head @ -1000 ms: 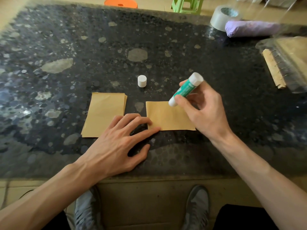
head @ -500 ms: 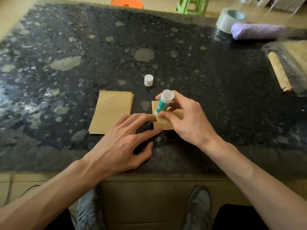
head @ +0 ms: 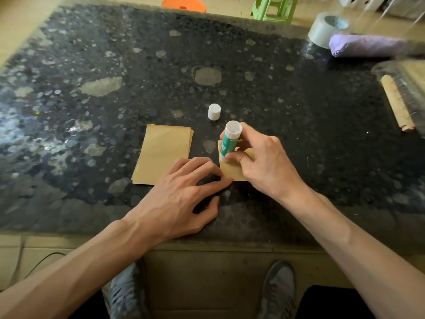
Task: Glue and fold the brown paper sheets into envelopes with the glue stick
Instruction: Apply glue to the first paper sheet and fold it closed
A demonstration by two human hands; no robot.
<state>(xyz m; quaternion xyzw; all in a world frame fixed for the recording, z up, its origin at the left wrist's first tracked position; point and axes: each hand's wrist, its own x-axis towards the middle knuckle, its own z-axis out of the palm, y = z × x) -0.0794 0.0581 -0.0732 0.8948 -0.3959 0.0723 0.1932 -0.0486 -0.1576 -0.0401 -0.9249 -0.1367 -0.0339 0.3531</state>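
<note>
Brown paper sheet (head: 231, 173) seemed flimsy: left hand (head: 181, 196) pinned its 7 o'clock corner with straight fingers, right hand (head: 264, 162) clasped glue stick (head: 230, 141)

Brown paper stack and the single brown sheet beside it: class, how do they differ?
The stack shows several sheets with offset edges; the single sheet is a lone piece. The stack shows almost whole; the single sheet is largely hidden by the right hand. The glue stick, in that hand's grip, touches the single sheet, not the stack. Both are brown paper lying flat on the dark table.
</note>
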